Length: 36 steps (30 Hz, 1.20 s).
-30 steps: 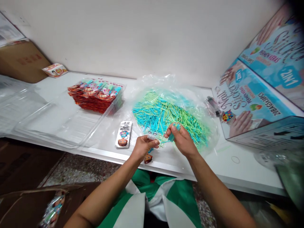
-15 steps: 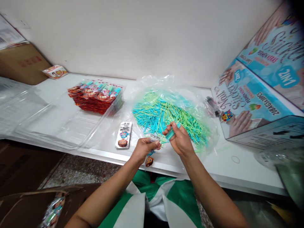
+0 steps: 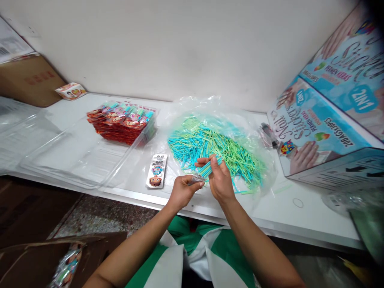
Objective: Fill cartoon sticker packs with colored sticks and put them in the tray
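My left hand pinches the top of a small clear sticker packet near the table's front edge. My right hand is closed round a few blue and green sticks whose ends point at the packet's mouth. Just behind both hands lies a heap of blue and green sticks on an opened clear plastic bag. Another sticker packet with a cartoon face lies flat on the white table, left of my left hand.
A clear plastic tray at the left holds a stack of red filled packets. Large printed cartons stand at the right. A brown cardboard box and a small box sit at the far left. An open carton stands on the floor.
Both hands have shifted slightly left and toward me. The right hand has brought its sticks down to the mouth of the packet, which has turned so its cartoon end no longer shows below my left hand.
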Motion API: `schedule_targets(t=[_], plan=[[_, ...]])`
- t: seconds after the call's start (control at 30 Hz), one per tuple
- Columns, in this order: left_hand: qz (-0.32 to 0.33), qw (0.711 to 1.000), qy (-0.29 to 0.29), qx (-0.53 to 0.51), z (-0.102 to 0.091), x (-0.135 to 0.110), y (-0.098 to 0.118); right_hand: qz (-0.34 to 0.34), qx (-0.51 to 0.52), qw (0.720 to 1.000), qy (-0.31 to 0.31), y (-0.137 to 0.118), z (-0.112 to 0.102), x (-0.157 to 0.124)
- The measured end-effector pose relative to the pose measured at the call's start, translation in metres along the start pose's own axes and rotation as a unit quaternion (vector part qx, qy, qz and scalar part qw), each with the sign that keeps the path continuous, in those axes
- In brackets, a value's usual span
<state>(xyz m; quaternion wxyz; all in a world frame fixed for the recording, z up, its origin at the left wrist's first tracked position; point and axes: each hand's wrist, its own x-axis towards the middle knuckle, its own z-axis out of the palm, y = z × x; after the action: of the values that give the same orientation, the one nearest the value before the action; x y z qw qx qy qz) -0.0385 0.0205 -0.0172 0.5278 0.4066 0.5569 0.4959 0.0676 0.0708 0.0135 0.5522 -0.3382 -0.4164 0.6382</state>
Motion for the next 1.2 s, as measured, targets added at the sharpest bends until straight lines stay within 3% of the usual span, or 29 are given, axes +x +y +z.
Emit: schedule_targets(t=[0.2, 0.43, 0.63, 0.8, 0.9, 1.07, 1.2], plan=[[0.005, 1.000, -0.031, -0.003, 0.000, 0.000, 0.006, 0.025, -0.014, 0.999, -0.024, 0.005, -0.002, -0.008], [0.010, 0.996, -0.074, -0.048, -0.002, 0.000, 0.004, 0.021, -0.184, 0.978, -0.099, 0.005, -0.011, -0.016], [-0.096, 0.966, -0.180, -0.157, 0.001, -0.007, -0.004, 0.206, -0.157, 0.948, -0.184, 0.011, -0.026, -0.014], [-0.114, 0.960, -0.186, -0.174, 0.003, -0.012, -0.001, 0.243, -0.130, 0.937, -0.214, 0.008, -0.029, -0.009], [-0.108, 0.965, -0.157, -0.181, 0.002, -0.012, -0.001, 0.219, -0.135, 0.940, -0.222, 0.006, -0.031, -0.007], [-0.100, 0.972, -0.133, -0.166, -0.002, -0.011, -0.003, 0.127, -0.154, 0.966, -0.164, 0.008, -0.039, -0.005], [-0.107, 0.971, -0.132, -0.167, -0.002, -0.011, -0.003, 0.112, -0.195, 0.960, -0.165, 0.009, -0.045, -0.002]])
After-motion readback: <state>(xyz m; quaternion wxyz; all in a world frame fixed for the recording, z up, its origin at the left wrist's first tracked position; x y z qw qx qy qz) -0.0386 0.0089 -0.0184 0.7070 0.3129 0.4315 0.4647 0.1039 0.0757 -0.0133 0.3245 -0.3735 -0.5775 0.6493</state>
